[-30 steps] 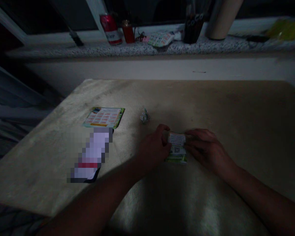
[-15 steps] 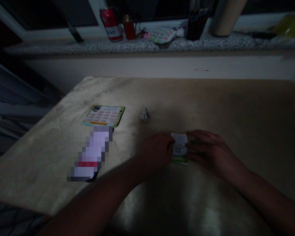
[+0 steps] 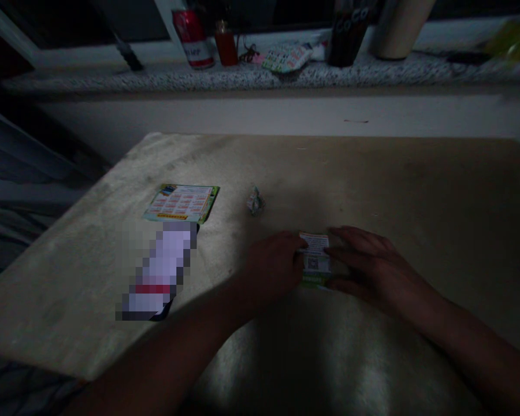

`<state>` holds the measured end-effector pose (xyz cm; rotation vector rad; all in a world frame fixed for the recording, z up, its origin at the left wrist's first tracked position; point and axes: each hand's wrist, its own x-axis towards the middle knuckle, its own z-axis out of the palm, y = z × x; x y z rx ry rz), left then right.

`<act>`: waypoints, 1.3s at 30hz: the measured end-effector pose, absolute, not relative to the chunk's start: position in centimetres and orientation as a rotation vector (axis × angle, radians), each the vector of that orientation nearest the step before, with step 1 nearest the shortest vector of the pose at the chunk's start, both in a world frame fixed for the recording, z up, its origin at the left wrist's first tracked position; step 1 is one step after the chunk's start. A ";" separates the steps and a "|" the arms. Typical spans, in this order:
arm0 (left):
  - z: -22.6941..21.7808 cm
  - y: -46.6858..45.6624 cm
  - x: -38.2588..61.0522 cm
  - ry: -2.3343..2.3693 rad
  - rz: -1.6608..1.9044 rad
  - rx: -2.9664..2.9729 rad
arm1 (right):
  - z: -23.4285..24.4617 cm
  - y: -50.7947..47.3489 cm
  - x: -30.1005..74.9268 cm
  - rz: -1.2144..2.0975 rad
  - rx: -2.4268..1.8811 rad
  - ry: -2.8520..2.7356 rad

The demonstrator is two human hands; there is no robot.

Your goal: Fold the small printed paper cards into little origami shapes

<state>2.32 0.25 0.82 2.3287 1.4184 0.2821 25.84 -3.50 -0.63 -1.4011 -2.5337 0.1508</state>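
A small printed paper leaflet (image 3: 315, 260), white with a green lower band and a square code, lies on the wooden table (image 3: 394, 185). My left hand (image 3: 274, 267) presses its left edge with curled fingers. My right hand (image 3: 368, 267) holds its right edge, fingers bent over the paper. Both hands rest on the table top with the leaflet between them.
A colourful printed card (image 3: 182, 203) and a phone (image 3: 160, 271) lie to the left. A small crumpled paper scrap (image 3: 255, 201) sits beyond the hands. The stone sill (image 3: 156, 78) at the back holds a red can (image 3: 192, 37), a small red bottle (image 3: 225, 46), a dark cup (image 3: 345, 36) and other items.
The leaflet looks narrower now than a second ago. My left hand's fingers have lowered onto its left edge, and my right hand has closed in slightly.
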 end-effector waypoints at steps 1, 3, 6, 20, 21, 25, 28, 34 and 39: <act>0.9 0.3 2.3 1.425 0.269 2.326 | -0.7 -3.4 25.9 0.150 -1.408 -2.538; 1.1 0.3 2.4 1.434 0.249 2.323 | -0.8 -3.3 26.1 0.153 -1.422 -2.544; 1.3 0.3 2.4 1.437 0.239 2.326 | -0.9 -3.2 26.2 0.151 -1.440 -2.544; 1.3 0.3 1.5 1.079 0.312 2.682 | -0.4 -2.9 26.2 0.210 -1.518 -2.555; 1.3 0.3 1.4 1.009 0.316 2.688 | -0.5 -2.9 26.2 0.211 -1.522 -2.556; 1.0 0.5 0.9 0.876 0.282 2.625 | -0.8 -2.8 26.4 0.206 -1.519 -2.556; 0.8 0.8 0.6 0.842 0.291 2.604 | -1.0 -2.7 26.5 0.215 -1.481 -2.544; 0.4 1.3 0.8 0.834 0.392 2.588 | -1.2 -2.4 26.2 0.338 -1.335 -2.280; 0.5 1.3 1.4 0.938 0.498 2.519 | -1.2 -2.8 24.8 0.573 -1.242 -2.005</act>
